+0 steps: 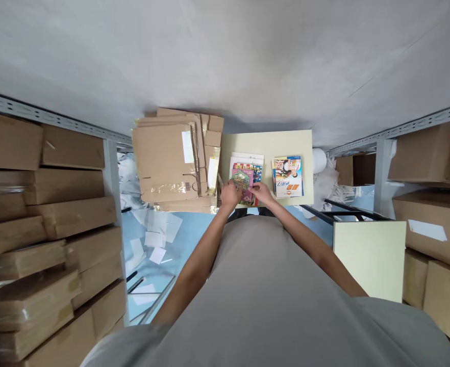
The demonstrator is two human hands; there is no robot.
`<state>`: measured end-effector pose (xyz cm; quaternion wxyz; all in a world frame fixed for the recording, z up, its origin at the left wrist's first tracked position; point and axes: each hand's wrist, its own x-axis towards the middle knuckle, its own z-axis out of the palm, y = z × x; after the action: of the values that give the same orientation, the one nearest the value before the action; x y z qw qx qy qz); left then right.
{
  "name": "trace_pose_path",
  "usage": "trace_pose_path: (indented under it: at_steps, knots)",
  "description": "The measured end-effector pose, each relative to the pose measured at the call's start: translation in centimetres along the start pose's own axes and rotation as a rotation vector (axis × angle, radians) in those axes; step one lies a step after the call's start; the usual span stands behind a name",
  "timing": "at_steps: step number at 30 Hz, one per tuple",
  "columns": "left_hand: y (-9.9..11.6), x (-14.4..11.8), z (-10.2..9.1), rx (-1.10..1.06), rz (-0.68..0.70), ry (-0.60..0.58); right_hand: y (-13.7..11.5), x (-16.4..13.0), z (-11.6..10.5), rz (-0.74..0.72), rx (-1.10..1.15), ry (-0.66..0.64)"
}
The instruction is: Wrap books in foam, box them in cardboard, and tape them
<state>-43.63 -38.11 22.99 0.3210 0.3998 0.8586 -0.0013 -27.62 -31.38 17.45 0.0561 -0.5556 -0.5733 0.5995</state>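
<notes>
A small purple book point(243, 177) with a green picture on its cover lies on top of a pile of colourful books point(258, 172) on the pale table point(263, 141). Curled at its lower left corner is my left hand point(230, 194), fingers bent in and partly hidden. My right hand point(261, 193) pinches the right edge of the same book between thumb and fingers. White sheets or booklets point(247, 156) stick out from under the pile at the back. To the right sits a second pile, topped by a book with a white, blue and orange cover point(288, 177).
Flattened cardboard boxes point(166, 153) are stacked on the left, close to my left hand. Shelves of brown cartons point(75, 214) stand on both sides. Papers point(156, 239) litter the blue floor. A pale stool or small table point(368, 260) stands at the right.
</notes>
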Motion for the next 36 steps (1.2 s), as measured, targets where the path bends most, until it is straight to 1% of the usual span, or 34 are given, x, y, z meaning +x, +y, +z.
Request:
trace_pose_path:
  at_steps: [2,5,7,8,9,10,12,14,16,19,22,24,27,28,29,30,32,34,35,36]
  knots:
    - [-0.5,0.0,-0.4,-0.065,0.027,-0.044,-0.4,-0.7,0.2,0.014,-0.016,0.042]
    - [-1.7,0.1,-0.7,-0.223,0.087,-0.110,-1.6,-1.6,0.4,0.036,-0.041,0.113]
    - [-2.5,0.0,-0.7,-0.361,0.148,-0.153,-2.6,-2.3,0.4,0.011,-0.021,0.141]
    - [-3.0,-0.1,-0.8,-0.440,0.187,-0.155,-3.2,-2.7,0.3,-0.020,0.002,0.143]
    - [-3.3,-0.2,-1.0,-0.520,0.229,-0.132,-3.8,-3.1,0.0,-0.061,0.029,0.137]
    - [-3.7,-0.4,-1.3,-0.594,0.275,-0.085,-4.4,-3.5,-0.3,-0.109,0.052,0.124]
    - [-4.2,-0.8,-2.5,-0.696,0.361,0.045,-5.8,-4.6,-1.2,-0.210,0.072,0.082]
    - [-4.7,-1.3,-4.3,-0.721,0.443,0.136,-7.2,-5.7,-2.4,-0.294,0.055,0.028]
    - [-5.1,-1.8,-6.5,-0.701,0.523,0.146,-8.5,-6.7,-3.6,-0.355,0.010,0.009]
    - [-5.3,-2.4,-9.3,-0.684,0.598,0.123,-10.5,-8.1,-5.3,-0.405,-0.088,0.038]
    - [-4.8,-3.3,-11.1,-0.740,0.639,0.091,-12.2,-9.7,-6.7,-0.439,-0.225,0.054]
    - [-4.0,-3.9,-11.8,-0.807,0.697,0.010,-12.9,-11.2,-7.4,-0.451,-0.299,0.072]
    - [-2.2,-4.4,-11.8,-0.843,0.765,-0.177,-13.2,-14.0,-8.5,-0.444,-0.344,0.110]
    - [-1.4,-4.5,-11.5,-0.837,0.771,-0.245,-13.0,-15.1,-8.9,-0.442,-0.347,0.145]
    - [-0.6,-4.4,-11.1,-0.834,0.777,-0.313,-12.7,-16.3,-9.3,-0.441,-0.348,0.210]
    - [0.4,-4.4,-10.5,-0.841,0.783,-0.375,-12.2,-17.6,-9.8,-0.440,-0.346,0.312]
    - [2.7,-4.6,-9.1,-0.890,0.787,-0.470,-11.0,-20.5,-10.4,-0.421,-0.335,0.607]
    - [5.1,-5.3,-7.4,-0.955,0.767,-0.545,-9.5,-23.5,-10.5,-0.358,-0.301,0.902]
    - [6.4,-6.0,-6.6,-0.976,0.748,-0.591,-8.7,-25.0,-10.4,-0.319,-0.270,1.007]
    - [7.5,-6.9,-5.8,-0.986,0.728,-0.647,-8.0,-26.5,-10.2,-0.280,-0.235,1.080]
